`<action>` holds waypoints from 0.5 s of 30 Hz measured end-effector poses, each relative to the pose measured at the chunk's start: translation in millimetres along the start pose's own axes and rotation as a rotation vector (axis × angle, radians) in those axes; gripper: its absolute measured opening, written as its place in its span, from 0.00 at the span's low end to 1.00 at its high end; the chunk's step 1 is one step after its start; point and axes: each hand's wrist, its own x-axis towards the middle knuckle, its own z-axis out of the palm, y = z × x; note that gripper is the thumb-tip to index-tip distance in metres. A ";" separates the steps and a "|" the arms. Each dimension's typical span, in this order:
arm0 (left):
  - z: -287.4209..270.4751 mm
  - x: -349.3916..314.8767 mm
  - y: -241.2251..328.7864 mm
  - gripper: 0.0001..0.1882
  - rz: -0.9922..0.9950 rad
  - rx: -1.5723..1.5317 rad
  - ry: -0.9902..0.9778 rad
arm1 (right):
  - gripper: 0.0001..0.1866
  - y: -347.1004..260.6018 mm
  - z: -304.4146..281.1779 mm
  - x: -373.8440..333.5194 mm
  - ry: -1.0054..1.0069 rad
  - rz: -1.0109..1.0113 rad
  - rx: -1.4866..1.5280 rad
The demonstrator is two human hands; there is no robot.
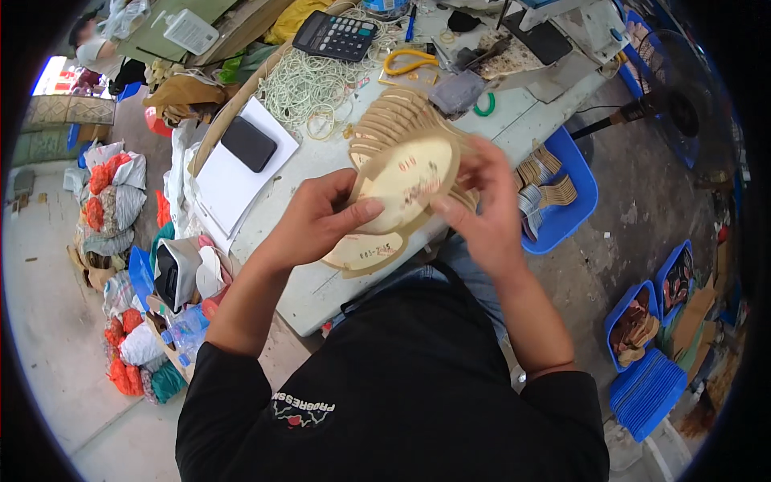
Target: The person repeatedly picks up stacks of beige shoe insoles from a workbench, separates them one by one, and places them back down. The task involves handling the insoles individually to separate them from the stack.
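Note:
My left hand (325, 213) pinches the left edge of a cream insole (405, 178), its thumb lying on the face, which has red print. At the piece's right edge, my right hand (486, 205) curls with its thumb against the rim and its fingers partly behind; motion blurs it slightly. The insole is tilted above the table. Beneath it another cream insole (365, 251) lies near the table's front edge. Just beyond my hands, a fanned row of similar tan-edged pieces (393, 120) spreads over the table, partly hidden by the held one.
A black phone (248, 145) rests on white paper (233, 189) at the left. Behind are tangled pale cords (309, 88), a calculator (335, 36) and yellow-handled scissors (409, 60). A blue basket (574, 213) with stacked pieces stands right of the table, near a fan (683, 112).

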 end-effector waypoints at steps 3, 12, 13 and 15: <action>15.3 -2.5 3.6 0.18 -0.219 -0.475 -0.137 | 0.10 27.4 14.9 -0.4 -0.167 0.519 0.586; 27.1 -2.1 4.8 0.17 -0.178 -0.757 -0.046 | 0.13 23.5 -0.8 -7.2 -0.417 0.343 0.386; 30.9 -2.0 6.6 0.17 -0.161 -0.771 -0.032 | 0.13 23.8 -3.8 -8.1 -0.417 0.301 0.326; 34.9 -1.7 8.9 0.15 -0.133 -0.639 0.028 | 0.14 22.0 -8.8 -7.5 -0.412 0.210 0.209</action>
